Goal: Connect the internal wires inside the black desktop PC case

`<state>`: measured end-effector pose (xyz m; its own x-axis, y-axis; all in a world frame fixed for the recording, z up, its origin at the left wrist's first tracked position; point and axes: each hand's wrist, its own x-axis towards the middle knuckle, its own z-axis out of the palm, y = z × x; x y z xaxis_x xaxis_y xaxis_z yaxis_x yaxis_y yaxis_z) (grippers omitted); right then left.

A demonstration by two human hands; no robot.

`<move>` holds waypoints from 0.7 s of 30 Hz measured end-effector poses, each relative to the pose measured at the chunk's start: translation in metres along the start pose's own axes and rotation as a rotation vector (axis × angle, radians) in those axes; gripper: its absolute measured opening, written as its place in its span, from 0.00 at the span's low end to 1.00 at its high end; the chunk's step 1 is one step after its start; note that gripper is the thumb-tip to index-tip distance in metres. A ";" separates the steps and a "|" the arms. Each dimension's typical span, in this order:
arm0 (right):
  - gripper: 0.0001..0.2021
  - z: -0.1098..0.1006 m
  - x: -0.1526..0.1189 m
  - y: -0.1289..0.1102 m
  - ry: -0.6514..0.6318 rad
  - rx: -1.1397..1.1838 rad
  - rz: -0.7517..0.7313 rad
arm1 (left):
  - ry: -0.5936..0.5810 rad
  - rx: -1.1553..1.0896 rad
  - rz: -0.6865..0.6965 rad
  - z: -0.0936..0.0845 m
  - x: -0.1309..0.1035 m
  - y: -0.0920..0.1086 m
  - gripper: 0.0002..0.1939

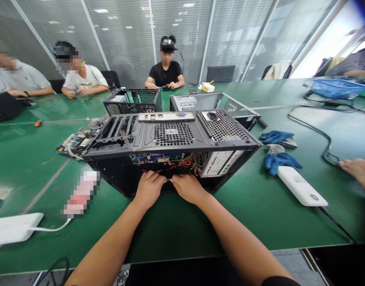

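Glossy green desk (pixel 24 159), dark PC case (pixel 197 137) at the middle, two open cases (pixel 204 103) just behind, circuit boards (pixel 81 141) to the left, blurred pink slab (pixel 81 194) wired to a white box (pixel 15 228), blue gloves (pixel 282 161) by another white box (pixel 301 186), black cable (pixel 322 137), blue basket (pixel 334 89) far right.

My camera feed shows me two bare hands, the left hand (pixel 149 186) and the right hand (pixel 188 187), on wrists just as bare. From there the forearms (pixel 234 230) widen smoothly toward the elbows, uncovered. At the lower right edge I catch the end of a plain black sleeve (pixel 279 281) on the right arm. Between the arms I make out black cloth (pixel 182 275), too dark for me to tell which garment.
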<state>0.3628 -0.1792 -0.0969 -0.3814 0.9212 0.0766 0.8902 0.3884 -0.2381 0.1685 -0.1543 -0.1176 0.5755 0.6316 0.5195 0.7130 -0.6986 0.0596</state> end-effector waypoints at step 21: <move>0.15 0.000 0.000 0.000 -0.009 0.015 0.019 | 0.012 0.032 -0.008 -0.001 0.000 0.001 0.10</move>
<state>0.3629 -0.1792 -0.0970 -0.3665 0.9283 0.0637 0.8935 0.3702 -0.2544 0.1685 -0.1554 -0.1165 0.5653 0.6326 0.5294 0.7300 -0.6825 0.0360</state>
